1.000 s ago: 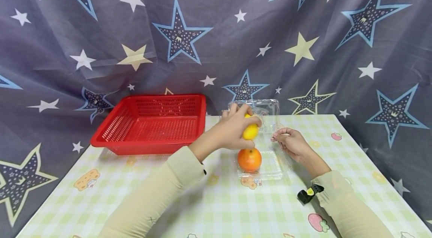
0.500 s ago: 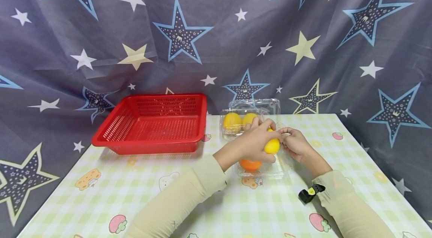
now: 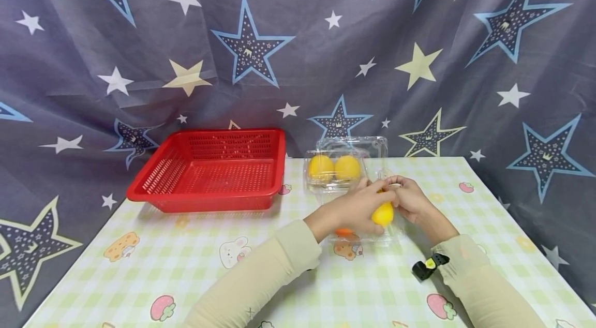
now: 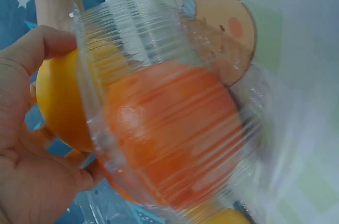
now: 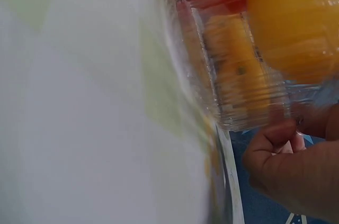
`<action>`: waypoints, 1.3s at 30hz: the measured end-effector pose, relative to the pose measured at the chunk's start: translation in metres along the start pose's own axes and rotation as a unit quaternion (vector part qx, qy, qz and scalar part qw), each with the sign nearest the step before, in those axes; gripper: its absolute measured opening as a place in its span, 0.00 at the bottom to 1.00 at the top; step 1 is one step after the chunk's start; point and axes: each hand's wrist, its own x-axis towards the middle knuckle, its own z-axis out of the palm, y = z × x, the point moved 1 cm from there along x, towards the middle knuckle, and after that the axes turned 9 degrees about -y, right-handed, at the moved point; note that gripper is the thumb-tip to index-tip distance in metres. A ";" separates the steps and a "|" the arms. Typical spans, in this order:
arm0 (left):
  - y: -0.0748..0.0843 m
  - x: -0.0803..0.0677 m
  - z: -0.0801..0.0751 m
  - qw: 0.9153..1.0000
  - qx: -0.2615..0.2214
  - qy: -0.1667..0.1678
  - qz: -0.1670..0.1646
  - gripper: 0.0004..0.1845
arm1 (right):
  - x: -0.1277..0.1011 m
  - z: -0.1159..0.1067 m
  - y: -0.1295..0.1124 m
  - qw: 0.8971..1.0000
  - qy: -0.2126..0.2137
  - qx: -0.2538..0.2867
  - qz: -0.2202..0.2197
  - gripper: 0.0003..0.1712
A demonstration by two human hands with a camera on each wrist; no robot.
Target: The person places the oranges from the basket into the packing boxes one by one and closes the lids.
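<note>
- Backdrop of grey cloth printed with stars; in front, a table (image 3: 139, 286) under a pale green checked cover with cartoon prints
- Far left on the table: red plastic basket (image 3: 211, 170), nothing in it that shows
- Behind the hands: clear clamshell box (image 3: 342, 165) with lid up, two yellow citrus fruits (image 3: 334, 167) side by side inside
- Left hand (image 3: 354, 208) — fingers curled round a yellow lemon (image 3: 383, 213), held low over the near clear tray (image 3: 388, 232)
- Left wrist view: the lemon sits against the tray's ribbed wall, beside an orange (image 4: 175, 134) already lying in the tray; only a sliver of the orange shows in the head view
- Right hand (image 3: 410, 198) at the tray's far right edge, fingertips pinched together on the thin plastic rim, steadying it — the right wrist view is blurred but agrees
- Black clip-like object (image 3: 426, 267) lies by the right sleeve
- Progress, judged: orange placed, lemon nearly seated but not yet let go; two fruits left in the far box, so roughly the midpoint
</note>
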 end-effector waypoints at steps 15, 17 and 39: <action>-0.006 0.008 0.012 0.999 0.004 -0.035 0.040 0.26 | 0.002 -0.002 0.003 1.000 -0.011 0.004 0.006 0.07; -0.007 0.008 0.013 0.999 0.002 -0.039 0.037 0.26 | 0.002 -0.002 0.003 1.000 -0.012 0.008 0.007 0.06; -0.012 0.004 0.002 0.999 -0.019 -0.040 0.003 0.30 | 0.005 -0.005 0.005 0.999 -0.007 -0.031 0.005 0.08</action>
